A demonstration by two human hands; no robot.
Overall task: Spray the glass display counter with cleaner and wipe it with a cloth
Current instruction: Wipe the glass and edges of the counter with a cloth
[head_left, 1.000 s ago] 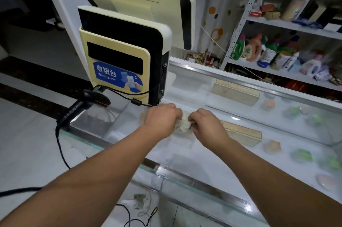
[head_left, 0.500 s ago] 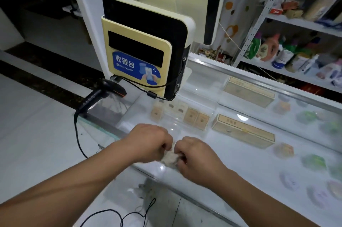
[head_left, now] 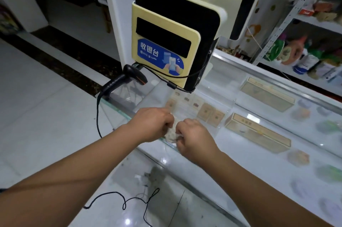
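1. The floor [head_left: 46, 115] is glossy white tile that mirrors the lights, crossed by a dark speckled band.
2. The bench [head_left: 240, 162] is a long glass display case with a flat clear top, a greenish glass edge along its near side and a pale metal rail along its far side. White shelves show through the glass.
3. A shelving rack [head_left: 294, 12] of pale perforated metal stands behind the bench. It is stocked with plastic bottles and packets, whose labels are too blurred to read.
4. A checkout terminal [head_left: 166, 41] stands at the bench's left end. It has rounded cream-yellow plastic casings with black screens, one panel in front of a larger one. A blue label [head_left: 149, 52] on the front panel reads "收银台" in white; the smaller print below it is unreadable.
5. Two long tan boxes [head_left: 257, 132] lie inside the bench, with small square tan packs [head_left: 211, 115] to their left. Their print is illegible.
6. A black handheld scanner [head_left: 125, 80] with an orange trim rests at the bench's left corner. Its thin black cable [head_left: 98, 115] hangs down towards the floor.
7. The left hand [head_left: 153, 123] and right hand [head_left: 194, 138] are close together, knuckles up, both with fingers curled and clamped on the same cloth.
8. The cloth [head_left: 172, 132] is pale, crumpled and frayed, with loose threads hanging. It is bunched between the two hands right at the bench's near glass edge.
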